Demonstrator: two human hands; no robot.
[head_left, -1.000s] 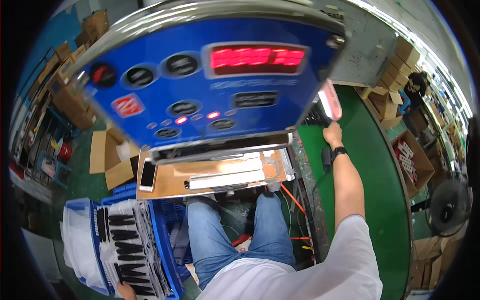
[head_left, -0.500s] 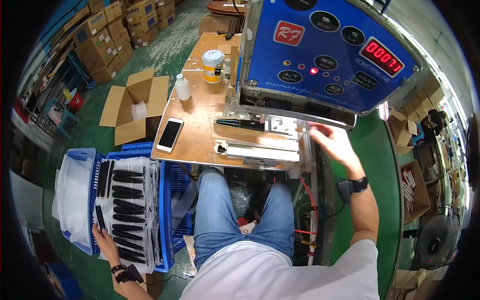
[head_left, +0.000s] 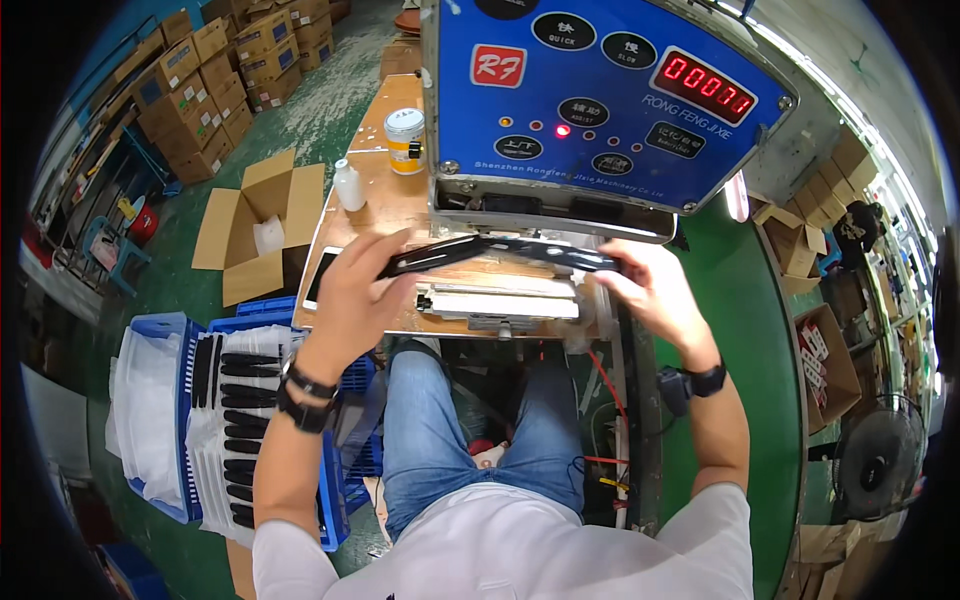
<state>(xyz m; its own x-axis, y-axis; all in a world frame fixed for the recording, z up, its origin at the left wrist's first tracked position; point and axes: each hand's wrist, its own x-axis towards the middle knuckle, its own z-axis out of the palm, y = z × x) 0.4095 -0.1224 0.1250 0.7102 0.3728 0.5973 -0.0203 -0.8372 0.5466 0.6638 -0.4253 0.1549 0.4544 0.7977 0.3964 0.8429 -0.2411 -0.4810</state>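
My left hand [head_left: 357,300] is closed on the outer end of a long, slim, glossy black piece [head_left: 432,257]. My right hand [head_left: 655,290] pinches the outer end of a similar glossy black piece [head_left: 565,253]. Slightly blurred, the two pieces meet or overlap at their inner ends; whether they touch I cannot tell. Both are held above the wood and metal fixture [head_left: 500,300] under the blue machine head [head_left: 590,95], hiding part of the fixture. A white phone [head_left: 317,277] lies partly hidden behind my left hand.
A white bottle [head_left: 349,187] and a yellow-and-white tub [head_left: 404,150] stand on the wooden table. To my left, a blue crate [head_left: 327,500] holds several black pieces [head_left: 250,418] between white sheets. An open cardboard box [head_left: 235,215] stands beyond; a fan [head_left: 872,465] is at right.
My left hand has come up from the crate to the fixture with a black piece. My right hand now holds a piece; the one on the fixture no longer shows there.
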